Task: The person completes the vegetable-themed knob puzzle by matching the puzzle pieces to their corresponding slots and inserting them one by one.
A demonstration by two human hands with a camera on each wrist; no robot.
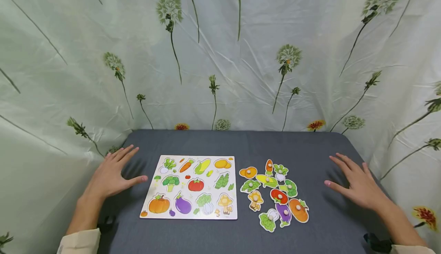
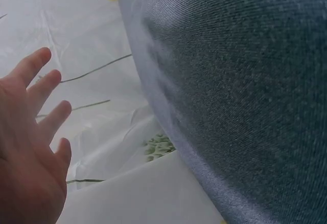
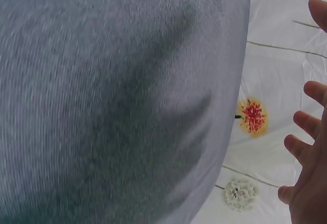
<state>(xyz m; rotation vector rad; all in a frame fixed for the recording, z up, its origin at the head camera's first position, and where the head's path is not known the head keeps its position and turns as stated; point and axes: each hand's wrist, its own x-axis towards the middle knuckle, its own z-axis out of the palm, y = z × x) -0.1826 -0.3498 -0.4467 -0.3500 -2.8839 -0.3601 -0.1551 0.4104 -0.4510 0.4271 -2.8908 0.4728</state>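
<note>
A white puzzle board (image 1: 189,212) printed with vegetables lies flat on the dark grey table, left of centre. To its right is a loose cluster of knobbed vegetable pieces, among them a tomato piece (image 1: 279,196), an eggplant piece (image 1: 283,215), a pumpkin piece (image 1: 299,210) and a corn piece (image 1: 267,181). My left hand (image 1: 109,175) hovers over the table's left side with fingers spread, apart from the board. On the right, my right hand (image 1: 358,183) is held over the cloth, fingers spread, away from the pieces. Neither hand holds anything.
Dark grey cloth (image 1: 206,236) covers the table. A pale curtain (image 1: 220,54) with printed dandelions hangs behind it and at both sides. In the left wrist view the curtain (image 2: 92,132) meets the table edge close to the hand.
</note>
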